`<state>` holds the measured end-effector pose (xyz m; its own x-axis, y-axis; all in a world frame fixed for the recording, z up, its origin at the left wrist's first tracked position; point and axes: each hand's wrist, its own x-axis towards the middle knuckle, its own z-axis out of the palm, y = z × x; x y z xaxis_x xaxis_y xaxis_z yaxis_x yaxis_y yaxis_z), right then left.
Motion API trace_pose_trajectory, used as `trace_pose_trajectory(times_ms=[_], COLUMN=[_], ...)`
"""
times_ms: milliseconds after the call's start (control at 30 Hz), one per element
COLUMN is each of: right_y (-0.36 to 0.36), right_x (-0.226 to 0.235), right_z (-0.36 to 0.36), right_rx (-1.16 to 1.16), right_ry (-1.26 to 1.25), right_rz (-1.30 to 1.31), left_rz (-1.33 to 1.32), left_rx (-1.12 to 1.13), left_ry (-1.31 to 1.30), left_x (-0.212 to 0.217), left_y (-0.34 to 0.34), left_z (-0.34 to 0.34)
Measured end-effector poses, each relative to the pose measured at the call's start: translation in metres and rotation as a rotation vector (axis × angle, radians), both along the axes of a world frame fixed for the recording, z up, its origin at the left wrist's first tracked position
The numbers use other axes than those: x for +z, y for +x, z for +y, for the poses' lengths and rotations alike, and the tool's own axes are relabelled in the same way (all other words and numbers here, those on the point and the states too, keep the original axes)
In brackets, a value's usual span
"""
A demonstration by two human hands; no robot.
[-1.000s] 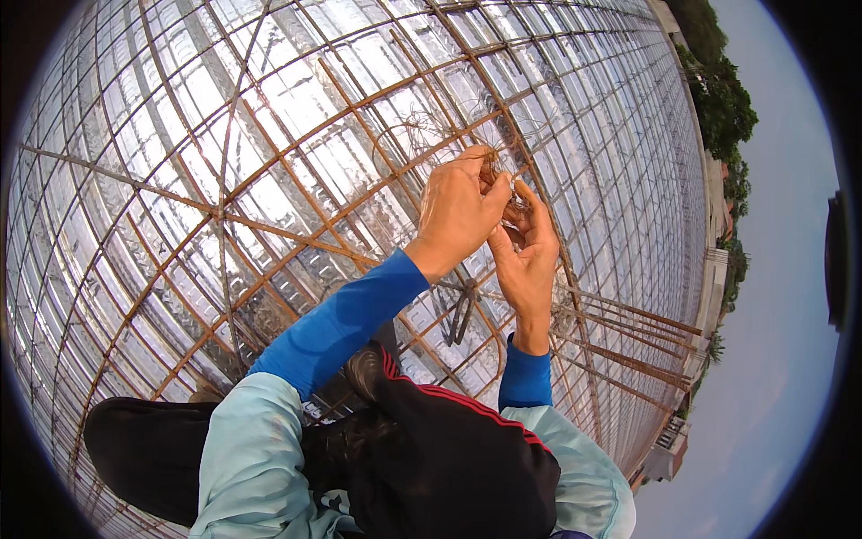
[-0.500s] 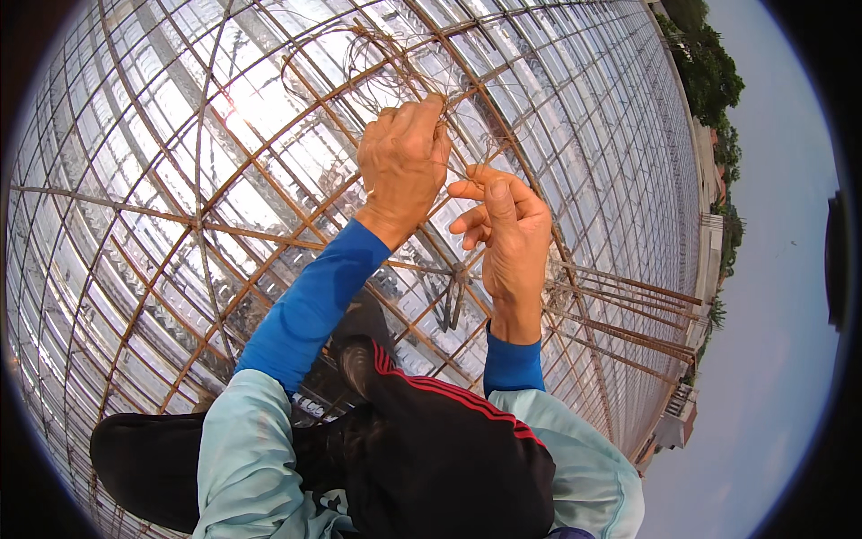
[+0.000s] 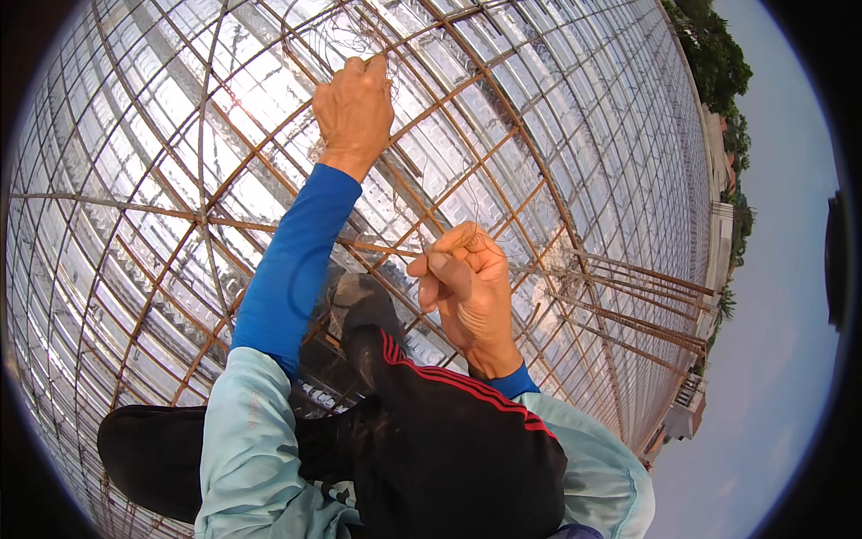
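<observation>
I crouch on a wide grid of rusty steel bars laid over shiny metal sheeting. My left hand reaches far forward and grips a coil of thin tie wire lying on the bars. My right hand stays close to my knee, fingers curled and pinching a thin strand of the wire that runs toward the left hand. Both forearms wear blue sleeves under pale green cuffs.
My knee in black trousers with red stripes and my dark shoe rest on the bars. The slab edge runs along the right, with protruding bars, trees and a building below.
My left hand has stretched forward and left, away from the right hand, to the wire coil. The right hand has dropped back toward my knee, keeping its pinch on the strand.
</observation>
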<state>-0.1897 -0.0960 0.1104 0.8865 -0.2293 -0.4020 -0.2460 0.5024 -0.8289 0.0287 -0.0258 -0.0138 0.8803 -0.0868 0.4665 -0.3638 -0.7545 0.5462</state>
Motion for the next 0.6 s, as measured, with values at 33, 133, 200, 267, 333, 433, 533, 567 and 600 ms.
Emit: trace_pose_trajectory(times_ms=[33,133,200,267,333,433,533,567,600], right_y=[-0.008,-0.024,-0.028,-0.028,-0.024,-0.014,-0.015,-0.016,-0.016], right_x=[0.001,0.011,0.019,0.031,0.042,0.044,0.039,0.038,0.036], right_z=[-0.005,-0.045,-0.076,-0.093,-0.092,-0.085,-0.088,-0.091,-0.092], right_rx=[-0.019,-0.121,-0.208,-0.266,-0.256,-0.218,-0.240,-0.242,-0.244], right_ry=[-0.118,-0.355,-0.366,-0.389,-0.416,-0.450,-0.459,-0.475,-0.479], right_rz=[-0.020,-0.026,-0.089,-0.154,-0.207,-0.231,-0.200,-0.178,-0.158], left_rz=[0.037,-0.006,0.044,0.029,0.077,0.109,0.249,0.312,0.478], left_rx=[0.022,0.003,-0.103,-0.296,-0.540,-0.764,-0.934,-0.990,-0.979], left_ry=[0.024,-0.094,-0.076,-0.080,-0.061,0.059,-0.090,-0.199,-0.497], left_x=[-0.005,-0.011,-0.003,0.005,0.015,0.006,0.037,0.044,0.048], left_y=[0.010,0.030,0.022,0.001,-0.029,-0.089,-0.125,-0.128,-0.128], left_z=[0.007,0.025,0.010,-0.018,-0.051,-0.101,-0.098,-0.091,-0.083])
